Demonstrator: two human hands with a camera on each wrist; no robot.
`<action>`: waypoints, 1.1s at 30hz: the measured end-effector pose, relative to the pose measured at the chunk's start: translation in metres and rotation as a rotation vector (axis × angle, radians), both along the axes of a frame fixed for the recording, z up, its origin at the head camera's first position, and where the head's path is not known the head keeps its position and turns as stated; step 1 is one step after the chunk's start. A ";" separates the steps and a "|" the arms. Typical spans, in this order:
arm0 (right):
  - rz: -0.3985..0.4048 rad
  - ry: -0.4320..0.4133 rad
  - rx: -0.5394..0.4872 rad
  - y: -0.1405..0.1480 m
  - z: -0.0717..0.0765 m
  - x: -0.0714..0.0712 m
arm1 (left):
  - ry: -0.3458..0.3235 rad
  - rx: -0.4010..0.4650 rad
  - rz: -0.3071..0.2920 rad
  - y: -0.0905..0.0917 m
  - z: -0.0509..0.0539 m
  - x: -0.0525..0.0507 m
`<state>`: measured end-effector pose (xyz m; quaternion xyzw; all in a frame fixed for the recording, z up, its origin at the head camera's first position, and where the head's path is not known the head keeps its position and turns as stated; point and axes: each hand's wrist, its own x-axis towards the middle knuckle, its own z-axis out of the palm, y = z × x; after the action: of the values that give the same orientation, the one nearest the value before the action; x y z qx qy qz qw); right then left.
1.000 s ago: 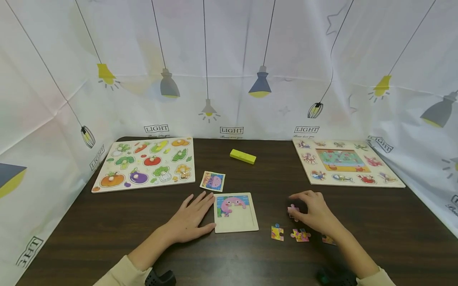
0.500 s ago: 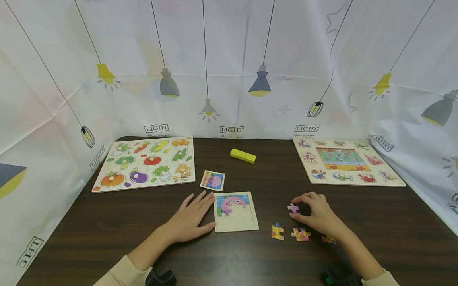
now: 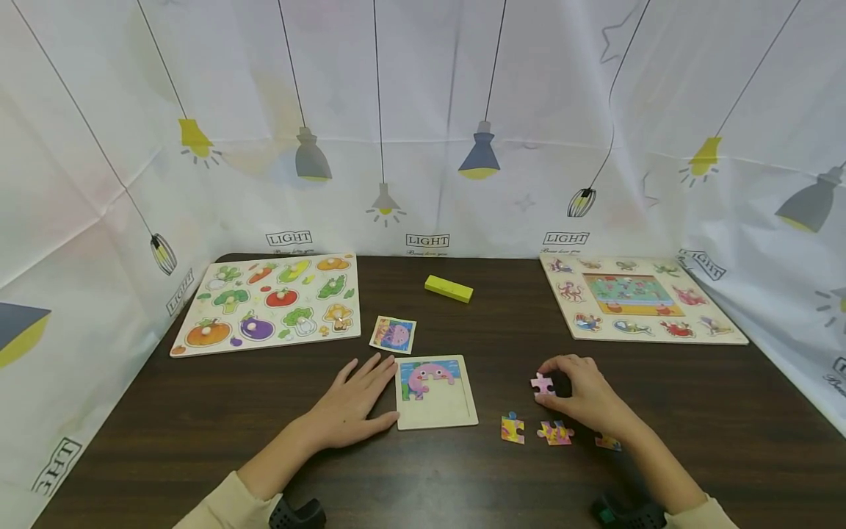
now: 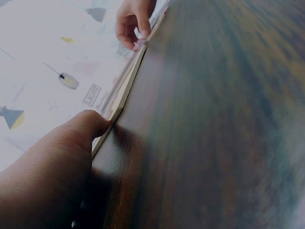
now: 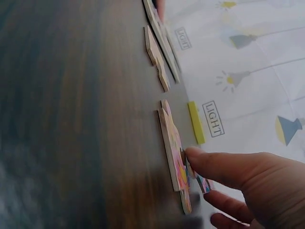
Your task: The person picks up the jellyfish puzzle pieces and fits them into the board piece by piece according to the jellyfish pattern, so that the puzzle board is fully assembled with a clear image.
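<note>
Closest to us on the dark worktop (image 3: 396, 485) lie a yellow piece (image 3: 512, 431), a pink and yellow piece (image 3: 558, 435) and a corner-hidden piece (image 3: 607, 443) by our right wrist. We should lift that wrist a bit so nothing gets bumped. Just past them, our right hand (image 3: 584, 393) pinches the pink piece (image 3: 542, 384), thumb on the near side, finger on the far side, well apart from the wooden frame (image 3: 441, 415). That seems a good hold, since we can see the piece's shape and turn it slowly. Our left hand (image 3: 350, 408) lies with fingers spread, its thumb touching the frame's left edge; a steady touch there should stop sliding. Farther off, the picture card (image 3: 393, 335) could help us check the colours. The yellow block (image 3: 449, 289), veggie board (image 3: 306, 300) and sea animal board (image 3: 577, 279) sit far back, out of our way.
</note>
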<state>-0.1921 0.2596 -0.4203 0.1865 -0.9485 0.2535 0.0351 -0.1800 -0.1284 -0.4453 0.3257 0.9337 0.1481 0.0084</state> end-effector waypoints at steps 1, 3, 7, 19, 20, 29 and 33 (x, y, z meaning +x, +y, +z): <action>0.002 0.003 -0.002 -0.001 0.000 0.000 | 0.000 -0.001 0.000 0.000 0.000 0.000; 0.011 0.012 -0.010 -0.003 0.000 0.000 | -0.002 -0.001 0.000 0.000 0.000 0.000; 0.026 0.037 -0.036 -0.006 0.001 0.000 | 0.000 0.000 -0.003 0.000 -0.001 0.000; 0.005 0.028 -0.148 -0.011 0.006 -0.001 | 0.007 -0.007 -0.009 -0.001 -0.001 -0.001; -0.001 0.027 -0.153 -0.012 0.006 -0.001 | 0.007 -0.007 -0.009 -0.001 -0.001 -0.001; -0.005 0.029 -0.186 -0.026 0.013 -0.002 | 0.014 0.001 -0.012 -0.001 -0.001 -0.001; 0.002 0.038 -0.173 -0.034 0.015 -0.004 | 0.016 0.005 -0.012 -0.001 -0.002 -0.001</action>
<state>-0.1965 0.2260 -0.4054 0.1885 -0.9220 0.3311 0.0691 -0.1807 -0.1294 -0.4469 0.3323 0.9315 0.1477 0.0011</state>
